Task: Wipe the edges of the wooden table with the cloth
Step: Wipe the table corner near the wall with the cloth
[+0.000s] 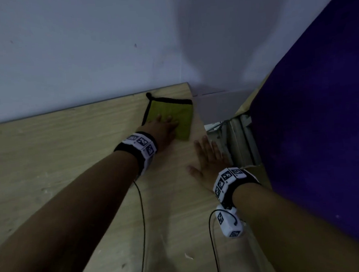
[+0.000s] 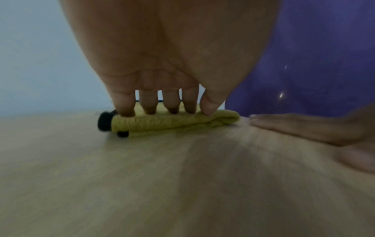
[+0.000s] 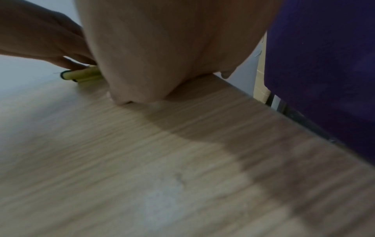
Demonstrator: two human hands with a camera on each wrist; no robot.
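- Forearms fill the bottom of the head view, each with a marker-tagged wristband [image 1: 142, 145] and a thin black cable [image 1: 142, 218] trailing back over the table.
- Right hand [image 1: 207, 161] lies palm-down on the wooden table [image 1: 49, 156], fingers straight and slightly spread, holding nothing. It sits at the table's right edge; the outer fingers reach that edge, and whether they hang over it I cannot tell.
- Right wrist view: palm [image 3: 162, 56] flat on the wood; the table edge runs along its right side.
- Left hand [image 1: 163, 128] is flat on the cloth [image 1: 173, 119], fingers extended and a little apart, pressing down rather than pinching.
- Left wrist view: four fingertips [image 2: 150, 105] and the thumb land on the cloth's top surface [image 2: 172, 123]; no curl around it.
- Cloth is yellow-green with black trim and a small black loop at one corner, folded into a thick pad. It lies at the far right corner of the table, near the back edge, its right side along the right edge.
- Hands are apart: right one nearer the camera, just beside the cloth's near corner, not touching it.
- Pale wall [image 1: 85, 47] meets the table's back edge.
- Purple panel [image 1: 319, 106] stands to the right, separated from the table by a gap with metal framing [image 1: 235, 140] visible in it.
- Wrist views are motion-blurred; wood grain detail is soft.
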